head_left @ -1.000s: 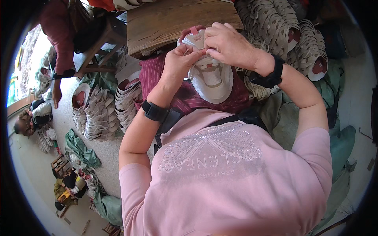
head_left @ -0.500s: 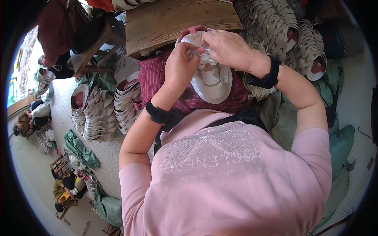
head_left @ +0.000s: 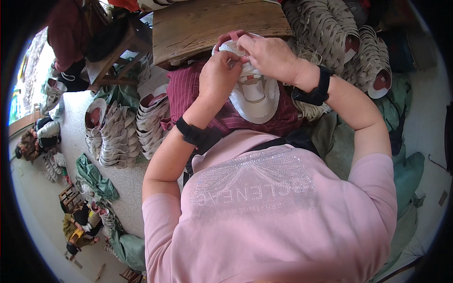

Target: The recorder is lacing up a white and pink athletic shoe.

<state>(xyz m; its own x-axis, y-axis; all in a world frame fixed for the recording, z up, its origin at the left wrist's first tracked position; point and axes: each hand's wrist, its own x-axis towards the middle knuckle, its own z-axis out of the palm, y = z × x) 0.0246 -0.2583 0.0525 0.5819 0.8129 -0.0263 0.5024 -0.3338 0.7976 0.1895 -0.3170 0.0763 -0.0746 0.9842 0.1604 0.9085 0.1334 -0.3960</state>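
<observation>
A white shoe upper [head_left: 257, 104] with a reddish lining lies on my lap, its rounded toe toward me. Over its tongue and lacing area, my left hand [head_left: 218, 75] is closed, thumb and fingertips pinched together. My right hand [head_left: 272, 55] is closed just beside it, its fingers bent down at the tongue near the collar. The fingertips of both hands nearly meet. Whatever thin thing they grip is too small and too covered to make out. Maroon striped cloth [head_left: 186, 89] lies beneath the shoe.
Beyond the shoe stands a wooden table [head_left: 217, 28]. Stacked shoe uppers [head_left: 115, 137] rest on the floor at left, with more stacked uppers [head_left: 325, 33] at far right. Pale cords [head_left: 309, 111] hang beside my lap. Another person [head_left: 78, 228] sits at lower left near green sacks [head_left: 130, 250].
My right hand has shifted slightly left and its fingers now cover more of the tongue. My left fingertips have moved a little toward it. The shoe has barely moved.
</observation>
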